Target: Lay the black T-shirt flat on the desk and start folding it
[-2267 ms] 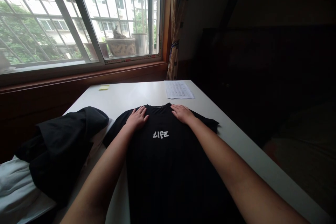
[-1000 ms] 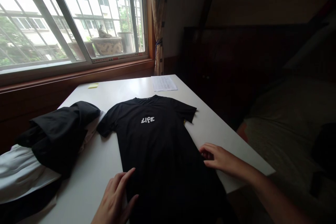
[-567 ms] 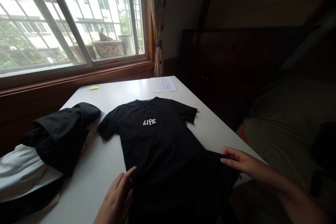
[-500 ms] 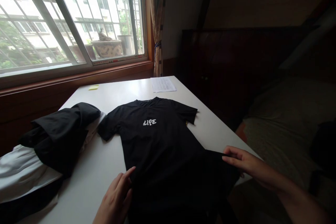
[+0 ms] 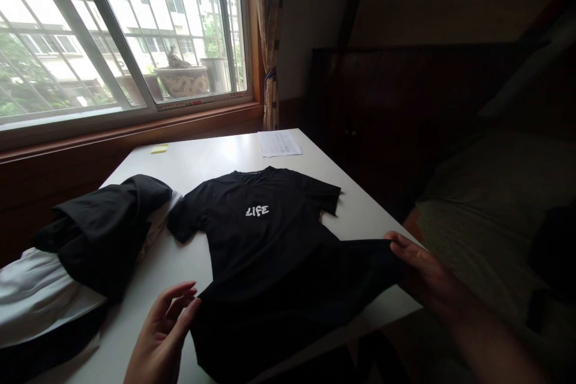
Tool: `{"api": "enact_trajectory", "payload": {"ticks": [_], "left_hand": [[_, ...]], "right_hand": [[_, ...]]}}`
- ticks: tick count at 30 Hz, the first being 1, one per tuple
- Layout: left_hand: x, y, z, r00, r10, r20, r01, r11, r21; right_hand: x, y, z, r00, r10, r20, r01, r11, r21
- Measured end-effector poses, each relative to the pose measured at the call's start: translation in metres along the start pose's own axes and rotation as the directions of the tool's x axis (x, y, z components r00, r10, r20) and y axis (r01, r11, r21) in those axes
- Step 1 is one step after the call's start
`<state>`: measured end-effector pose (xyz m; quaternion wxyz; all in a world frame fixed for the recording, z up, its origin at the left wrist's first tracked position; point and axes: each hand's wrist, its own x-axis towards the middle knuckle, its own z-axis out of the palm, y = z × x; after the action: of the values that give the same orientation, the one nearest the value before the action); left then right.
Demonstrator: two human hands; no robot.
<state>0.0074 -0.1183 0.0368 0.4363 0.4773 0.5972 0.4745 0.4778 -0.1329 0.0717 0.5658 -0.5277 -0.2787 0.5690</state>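
Observation:
A black short-sleeved T-shirt (image 5: 265, 240) with white lettering on the chest lies spread on the white table (image 5: 225, 153), its neck toward the window. My left hand (image 5: 164, 327) pinches the shirt's left side edge near the hem. On the other side my right hand (image 5: 411, 255) grips the right side edge and holds that part of the cloth stretched outward and lifted. The fingers under the cloth at the right are partly hidden in shadow. The lower front of the shirt hangs near the table's front edge.
Left of the shirt is a heap of black and white clothes (image 5: 108, 222). Printed paper sheets (image 5: 279, 144) and a yellow sticky note (image 5: 159, 149) lie at the far end of the table. Beyond are a barred window (image 5: 180, 24) and a tied curtain (image 5: 270, 72).
My left hand has moved left and its grip now draws the shirt's side outward. My right hand has risen slightly, pulling the right edge up and taut. The hem has come into view.

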Motion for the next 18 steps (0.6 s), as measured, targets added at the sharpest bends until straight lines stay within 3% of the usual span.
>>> {"api": "enact_trajectory", "payload": {"ticks": [2,3,5,6,8,10,11,13,16,18], "left_hand": [[0.0,0.0,0.001,0.985,0.169,-0.043,-0.165,0.983,0.086],[-0.001,0.001,0.002,0.956,0.291,-0.042,-0.28,0.944,0.175],[-0.006,0.003,0.008,0.852,0.522,0.039,-0.501,0.791,0.349],[-0.01,0.004,0.012,0.791,0.597,0.131,-0.594,0.701,0.394],[-0.018,0.005,0.024,0.672,0.639,0.373,-0.739,0.556,0.381],[-0.024,0.003,0.037,0.559,0.596,0.576,-0.827,0.452,0.335],[-0.027,0.001,0.042,0.523,0.564,0.639,-0.85,0.401,0.341],[-0.029,-0.004,0.048,0.503,0.536,0.678,-0.864,0.301,0.403],[-0.029,-0.009,0.049,0.512,0.539,0.669,-0.851,0.214,0.479],[-0.028,-0.009,0.048,0.508,0.537,0.673,-0.849,0.185,0.494]], "right_hand": [[0.0,0.002,0.014,1.0,-0.02,-0.014,0.021,0.998,0.059],[0.0,0.002,0.021,1.0,-0.031,-0.002,0.031,0.997,0.076],[-0.001,0.003,0.032,0.998,-0.053,0.039,0.05,0.996,0.078],[-0.001,0.003,0.036,0.996,-0.064,0.061,0.06,0.997,0.058],[-0.001,0.004,0.041,0.991,-0.096,0.098,0.098,0.995,-0.021],[0.001,0.005,0.04,0.982,-0.147,0.119,0.164,0.975,-0.152],[0.002,0.006,0.038,0.975,-0.179,0.13,0.206,0.948,-0.243],[0.004,0.005,0.033,0.954,-0.265,0.141,0.3,0.828,-0.474],[0.008,0.001,0.02,0.873,-0.458,0.168,0.407,0.492,-0.77],[0.01,-0.003,0.011,0.812,-0.559,0.168,0.403,0.328,-0.854]]}}
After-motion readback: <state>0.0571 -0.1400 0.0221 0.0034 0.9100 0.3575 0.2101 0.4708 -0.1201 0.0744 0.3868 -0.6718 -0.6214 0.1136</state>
